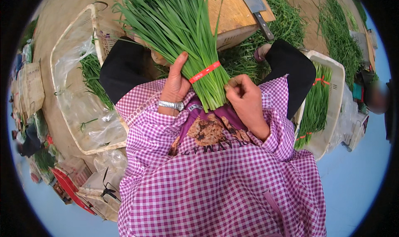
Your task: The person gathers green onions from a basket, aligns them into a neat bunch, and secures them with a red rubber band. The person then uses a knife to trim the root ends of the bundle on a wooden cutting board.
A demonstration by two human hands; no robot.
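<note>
A thick bunch of garlic chives (176,33) lies slanted over my lap, its leaves fanning out away from me and its pale cut ends toward me. Round its lower stems runs a red band (204,72). My left hand (176,80) is closed round the bunch's left side, thumb on top, just above the band; the fingers beneath are hidden. At the right edge of the stem ends, my right hand (246,102) is closed in a pinch, fingertips against the stalks. What sits between those fingertips is too small to make out.
Beyond the bunch, a cleaver (253,6) rests on a wooden board (232,14). Loose chives (286,18) are heaped behind it. A white crate (58,75) with plastic film and greens stands left. Banded bunches (314,108) fill another crate (337,87) on the right.
</note>
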